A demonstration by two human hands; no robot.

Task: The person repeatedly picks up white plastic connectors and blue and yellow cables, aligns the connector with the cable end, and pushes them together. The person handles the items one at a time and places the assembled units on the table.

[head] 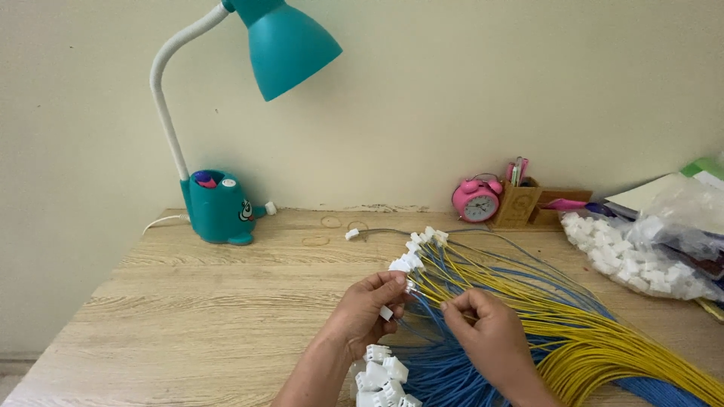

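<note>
White plastic connector [386, 313] pinched in left hand [369, 309] fingertips, at desk centre, just at 9 o'clock of right hand [483, 324]. Right hand fingers closed together on thin blue wire [422, 310] end, aimed toward connector. Yellow wires [528, 301] and blue wires [445, 373] fanned over wooden desk [188, 301], running toward 4 o'clock. Finished white connectors [381, 373] clustered at 6 o'clock of left hand. Loose connector pile [626, 256] at 2 o'clock. Teal desk lamp [226, 203] at 10 o'clock; pink alarm clock [477, 200] at 1 o'clock.
</note>
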